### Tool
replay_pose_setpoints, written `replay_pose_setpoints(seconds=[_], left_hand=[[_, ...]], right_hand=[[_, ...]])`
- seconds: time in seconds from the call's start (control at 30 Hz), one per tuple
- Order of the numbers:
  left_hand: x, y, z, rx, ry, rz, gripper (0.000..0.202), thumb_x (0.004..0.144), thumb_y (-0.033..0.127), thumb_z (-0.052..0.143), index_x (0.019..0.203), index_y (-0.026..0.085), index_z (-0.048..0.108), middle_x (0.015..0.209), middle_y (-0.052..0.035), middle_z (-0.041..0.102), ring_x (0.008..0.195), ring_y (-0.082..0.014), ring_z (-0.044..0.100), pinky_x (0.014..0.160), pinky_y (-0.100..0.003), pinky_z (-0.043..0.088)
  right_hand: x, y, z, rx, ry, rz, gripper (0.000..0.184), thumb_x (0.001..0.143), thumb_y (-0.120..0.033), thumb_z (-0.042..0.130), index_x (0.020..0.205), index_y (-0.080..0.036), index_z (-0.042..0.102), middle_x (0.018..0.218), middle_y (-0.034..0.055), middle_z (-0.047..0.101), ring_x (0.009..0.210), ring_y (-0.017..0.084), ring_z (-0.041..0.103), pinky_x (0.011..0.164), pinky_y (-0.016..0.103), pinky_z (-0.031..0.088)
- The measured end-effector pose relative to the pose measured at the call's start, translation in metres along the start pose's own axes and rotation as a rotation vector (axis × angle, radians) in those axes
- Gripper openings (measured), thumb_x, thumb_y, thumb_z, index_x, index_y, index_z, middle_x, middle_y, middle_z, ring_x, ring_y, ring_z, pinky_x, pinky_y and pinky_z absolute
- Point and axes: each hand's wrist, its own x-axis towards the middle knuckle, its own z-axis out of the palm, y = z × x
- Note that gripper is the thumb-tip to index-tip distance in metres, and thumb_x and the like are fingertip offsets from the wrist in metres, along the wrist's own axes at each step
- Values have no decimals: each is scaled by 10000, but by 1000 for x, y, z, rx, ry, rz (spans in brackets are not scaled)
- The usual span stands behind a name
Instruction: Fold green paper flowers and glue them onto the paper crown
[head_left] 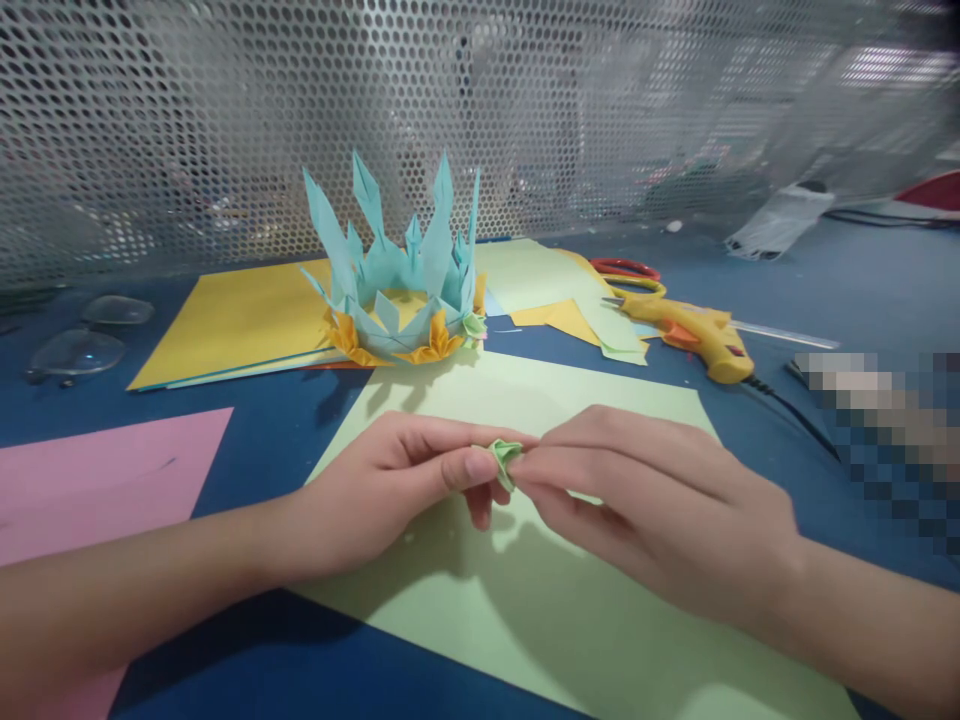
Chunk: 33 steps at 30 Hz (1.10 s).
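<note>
Between my two hands is a small folded green paper flower, held above a light green sheet. My left hand pinches it between thumb and fingers from the left. From the right, the fingertips of my right hand press together on its edge. Behind them stands a paper crown with tall light blue points. Orange folded flowers sit around its base, and a small pale green flower is at its right side.
A yellow glue gun with a black cord lies at right, near red-handled scissors. Yellow sheets lie under the crown. A pink sheet and glasses are at left. A perforated metal panel stands behind.
</note>
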Motion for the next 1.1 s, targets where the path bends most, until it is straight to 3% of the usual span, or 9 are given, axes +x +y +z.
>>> replay_pose_setpoints(seconds=[0.2, 0.4, 0.63, 0.83, 0.97, 1.1], left_hand=[[2, -2, -1, -133, -75, -68, 271, 795, 419, 725, 935, 194, 783, 678, -4, 630, 572, -103, 522, 566, -215, 429], [3, -5, -3, -162, -8, -96, 186, 780, 356, 756, 932, 254, 787, 680, 2, 659, 639, -99, 562, 619, -195, 466], [1, -6, -3, 19, 48, -53, 257, 744, 320, 757, 985, 232, 770, 768, -29, 661, 682, -162, 591, 585, -257, 501], [2, -10, -1, 83, 61, 88, 240, 734, 152, 711, 943, 249, 779, 744, 9, 558, 651, -115, 483, 559, -231, 404], [0, -11, 3, 195, 103, 145, 259, 726, 112, 679, 930, 239, 775, 783, 12, 568, 662, -112, 508, 589, -240, 410], [-2, -12, 6, 347, 159, 163, 263, 722, 87, 633, 930, 186, 760, 846, -4, 571, 719, -123, 559, 643, -238, 457]], right_hand=[[-2, 2, -4, -65, -42, -110, 164, 953, -133, 469, 926, -170, 627, 803, 38, 723, 679, 134, 639, 576, 259, 519], [-8, 4, -1, -128, -1, -225, 299, 990, -106, 323, 950, -140, 618, 762, 53, 698, 713, 160, 641, 591, 322, 501], [-8, 0, 1, -161, 7, -288, 182, 879, -76, 526, 797, -129, 679, 756, 76, 698, 745, 195, 633, 561, 352, 506], [-7, 1, 2, -161, -11, -317, 161, 859, -57, 544, 764, -102, 666, 714, 73, 679, 670, 180, 611, 532, 345, 462], [-3, 9, 0, -136, -106, -396, 192, 884, -64, 527, 746, -105, 653, 660, 44, 662, 584, 145, 573, 484, 309, 412], [-1, 21, -4, -157, -181, -448, 107, 883, -107, 563, 830, -124, 654, 629, 12, 661, 520, 125, 536, 468, 286, 393]])
